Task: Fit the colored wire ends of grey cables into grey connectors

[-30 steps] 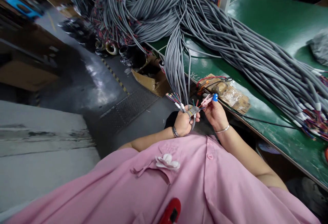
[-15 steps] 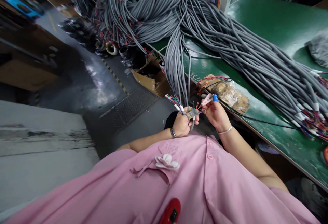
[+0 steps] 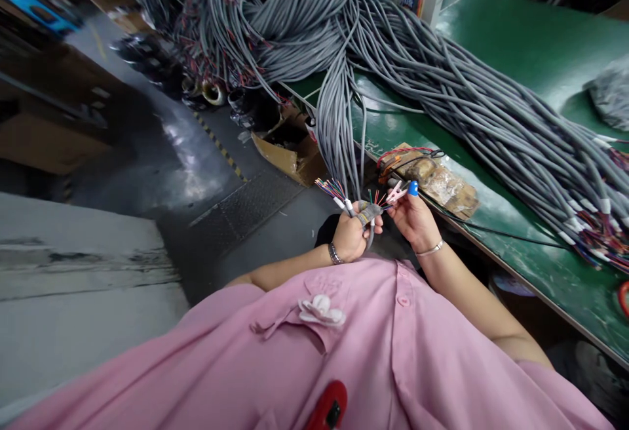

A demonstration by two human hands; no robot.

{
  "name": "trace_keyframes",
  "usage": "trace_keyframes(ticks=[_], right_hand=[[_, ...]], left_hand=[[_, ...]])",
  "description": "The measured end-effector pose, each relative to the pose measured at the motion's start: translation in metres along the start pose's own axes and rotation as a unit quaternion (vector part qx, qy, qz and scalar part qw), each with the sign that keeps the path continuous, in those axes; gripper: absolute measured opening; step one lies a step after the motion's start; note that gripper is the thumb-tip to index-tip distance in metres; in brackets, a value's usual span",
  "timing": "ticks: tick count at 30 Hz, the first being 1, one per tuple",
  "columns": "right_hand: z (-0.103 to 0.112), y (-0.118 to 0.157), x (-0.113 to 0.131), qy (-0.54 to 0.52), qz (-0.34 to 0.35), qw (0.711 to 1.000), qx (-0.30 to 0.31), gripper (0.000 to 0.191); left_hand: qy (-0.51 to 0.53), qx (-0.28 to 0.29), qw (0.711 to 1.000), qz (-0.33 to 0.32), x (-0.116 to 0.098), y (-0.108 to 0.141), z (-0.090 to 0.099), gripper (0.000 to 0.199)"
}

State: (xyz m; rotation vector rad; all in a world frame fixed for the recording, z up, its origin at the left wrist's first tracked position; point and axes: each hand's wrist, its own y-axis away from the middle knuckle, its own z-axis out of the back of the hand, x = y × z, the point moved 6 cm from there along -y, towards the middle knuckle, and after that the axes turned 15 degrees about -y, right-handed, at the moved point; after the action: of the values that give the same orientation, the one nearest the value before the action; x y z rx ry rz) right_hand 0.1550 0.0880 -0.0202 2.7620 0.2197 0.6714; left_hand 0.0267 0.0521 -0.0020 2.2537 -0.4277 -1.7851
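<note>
My left hand is closed around the end of a grey cable, low in front of my shirt. Thin coloured wires fan out of that end toward my right hand. Grey and yellow wrapping covers its thumb. Beside that hand stand other cable ends with white bands and loose coloured wires. My right hand pinches a small pink clip-like tool at the wire tips. A blue cover sits on one of its fingertips.
A thick bundle of grey cables lies across the green table and hangs over its edge. A taped wooden block with wires lies at the near edge. An opened cardboard box stands on the floor to the left.
The pink tool has turned slightly and its two arms look more spread. My hands stay in nearly the same place, the left still on the cable.
</note>
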Motion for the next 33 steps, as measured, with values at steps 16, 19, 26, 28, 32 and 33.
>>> trace_keyframes(ticks=[16, 19, 26, 28, 32, 33], right_hand=[[0.003, -0.005, -0.007, -0.058, 0.02, 0.998, 0.013, 0.029], [0.006, -0.004, -0.007, -0.057, 0.015, 0.998, 0.021, 0.034], [0.015, 0.002, -0.004, -0.025, -0.026, 0.999, 0.005, 0.04], [0.018, 0.004, -0.004, 0.004, -0.052, 0.999, 0.013, 0.041], [0.02, 0.014, -0.006, 0.111, -0.141, 0.982, 0.067, 0.045], [0.019, 0.016, -0.006, 0.14, -0.157, 0.974, 0.082, 0.045]], left_hand=[[-0.023, -0.001, 1.0, 0.003, 0.008, -0.004, 0.002, 0.032], [-0.028, 0.005, 1.0, -0.001, 0.008, -0.003, 0.003, 0.032], [-0.033, 0.015, 0.999, -0.024, 0.009, 0.002, 0.008, 0.029], [-0.037, 0.007, 0.999, -0.029, 0.01, 0.003, 0.012, 0.03], [-0.064, 0.002, 0.997, -0.034, 0.012, 0.003, 0.016, 0.034], [-0.076, 0.007, 0.996, -0.038, 0.012, 0.004, 0.016, 0.034]])
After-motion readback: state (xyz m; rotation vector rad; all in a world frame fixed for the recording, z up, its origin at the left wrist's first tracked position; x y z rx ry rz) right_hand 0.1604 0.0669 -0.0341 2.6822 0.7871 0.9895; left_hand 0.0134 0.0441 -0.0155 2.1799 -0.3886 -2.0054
